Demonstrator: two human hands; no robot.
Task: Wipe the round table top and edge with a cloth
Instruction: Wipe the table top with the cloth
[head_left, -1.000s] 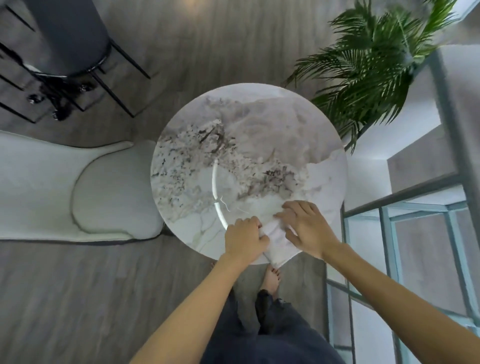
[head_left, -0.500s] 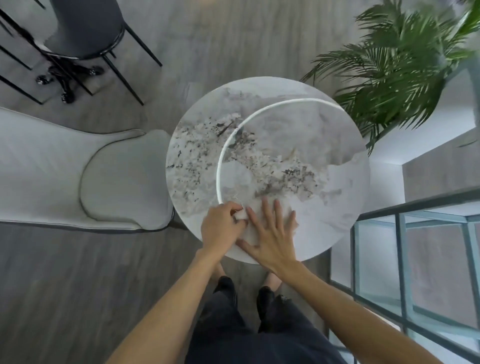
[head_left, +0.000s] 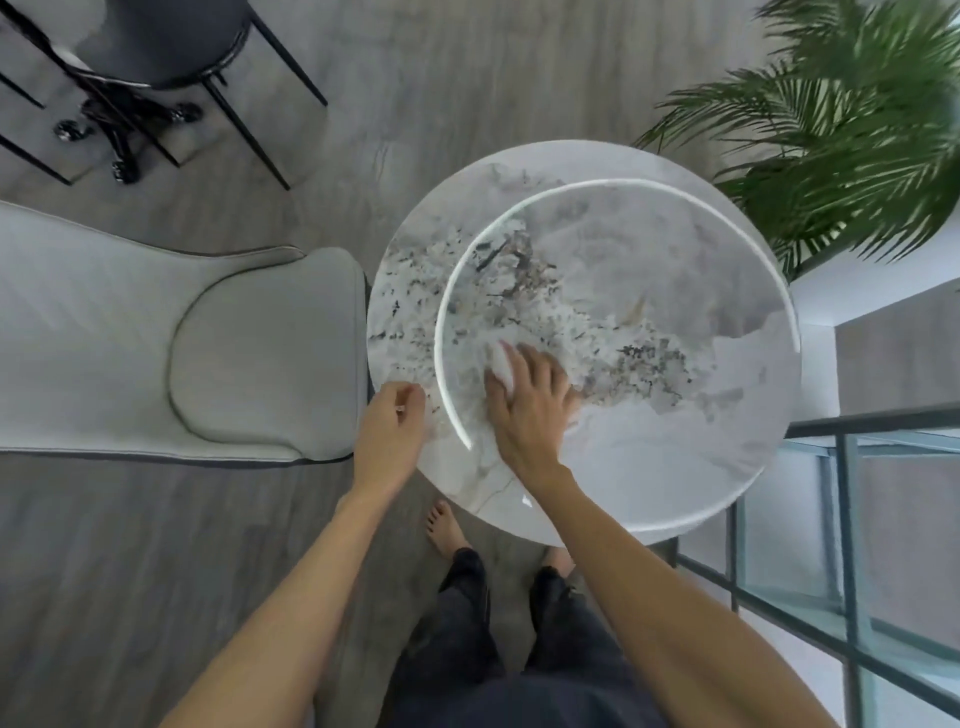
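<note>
Cloth (head_left: 500, 365), pale and mostly hidden, lies flat on the round marble surface (head_left: 675, 457) under the right hand (head_left: 530, 410), whose spread fingers press it down left of centre. The left hand (head_left: 390, 431) hovers at the near-left rim, loosely curled and seemingly holding nothing. To wipe well, the person would likely keep the palm flat so the whole cloth stays in contact, sweep in overlapping arcs out toward the far side by the plant (head_left: 841, 135), and then fold the cloth over the rim to run round the edge. The free hand could steady the rim while the pressure is on. A pale chair (head_left: 182, 353) stands just beside the left rim, so wiping the edge there may be awkward.
</note>
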